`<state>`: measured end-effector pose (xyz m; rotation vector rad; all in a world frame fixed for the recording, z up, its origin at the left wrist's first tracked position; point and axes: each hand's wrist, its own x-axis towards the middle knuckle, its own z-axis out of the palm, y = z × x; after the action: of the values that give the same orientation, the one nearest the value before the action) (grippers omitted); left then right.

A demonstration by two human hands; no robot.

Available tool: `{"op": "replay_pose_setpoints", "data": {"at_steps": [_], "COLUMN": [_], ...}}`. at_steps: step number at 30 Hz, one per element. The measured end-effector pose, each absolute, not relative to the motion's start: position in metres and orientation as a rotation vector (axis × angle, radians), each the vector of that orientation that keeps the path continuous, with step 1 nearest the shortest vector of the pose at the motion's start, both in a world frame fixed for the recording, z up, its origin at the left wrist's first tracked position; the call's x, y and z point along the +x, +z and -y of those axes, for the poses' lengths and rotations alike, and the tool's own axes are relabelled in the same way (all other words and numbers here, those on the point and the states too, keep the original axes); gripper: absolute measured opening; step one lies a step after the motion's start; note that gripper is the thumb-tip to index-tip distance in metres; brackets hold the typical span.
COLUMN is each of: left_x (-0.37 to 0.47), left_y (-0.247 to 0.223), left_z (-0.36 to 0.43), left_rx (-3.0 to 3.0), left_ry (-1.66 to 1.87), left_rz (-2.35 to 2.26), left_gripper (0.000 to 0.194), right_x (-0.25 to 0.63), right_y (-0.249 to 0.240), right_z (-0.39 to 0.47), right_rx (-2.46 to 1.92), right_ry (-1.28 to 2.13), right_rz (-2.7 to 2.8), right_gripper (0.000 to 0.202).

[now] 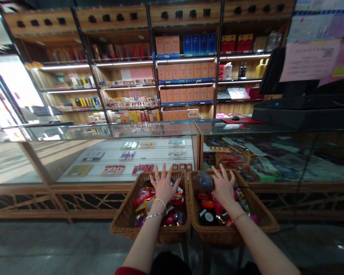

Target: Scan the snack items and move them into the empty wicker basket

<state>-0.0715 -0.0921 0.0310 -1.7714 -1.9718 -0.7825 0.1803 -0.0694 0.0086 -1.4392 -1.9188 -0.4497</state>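
Observation:
Two brown wicker baskets stand side by side against the glass counter. Over the left basket (123,214) my left hand (164,186) is open, its fingers spread above wrapped snacks (145,196) in red, yellow and purple packets. My right hand (224,189), also open with spread fingers, is over the right basket (263,217). Just left of it sits a dark grey rounded device (205,181) with a blue light, possibly a scanner; I cannot tell whether my hand touches it. Below lie a black round-labelled package (208,217) and more colourful packets, partly hidden by my hand and forearm.
Behind the baskets runs a glass display counter (109,131) with flat boxes inside. A black monitor (272,70) and dark equipment stand on its right end. A cable (299,187) hangs at the right. Shelves of boxes and bottles (186,72) line the back wall.

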Motion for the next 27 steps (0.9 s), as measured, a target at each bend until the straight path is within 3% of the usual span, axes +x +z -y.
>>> {"op": "replay_pose_setpoints", "data": {"at_steps": [27], "left_x": [0.056], "left_y": [0.018], "left_z": [0.058], "left_rx": [-2.206], "left_ry": [-0.647], "left_rz": [1.765], "left_gripper": [0.070], "right_x": [0.291], "right_y": [-0.001], "right_z": [0.077], "right_rx": [-1.713], "right_ry": [-0.513], "right_rz": [1.821], "right_gripper": [0.033]}}
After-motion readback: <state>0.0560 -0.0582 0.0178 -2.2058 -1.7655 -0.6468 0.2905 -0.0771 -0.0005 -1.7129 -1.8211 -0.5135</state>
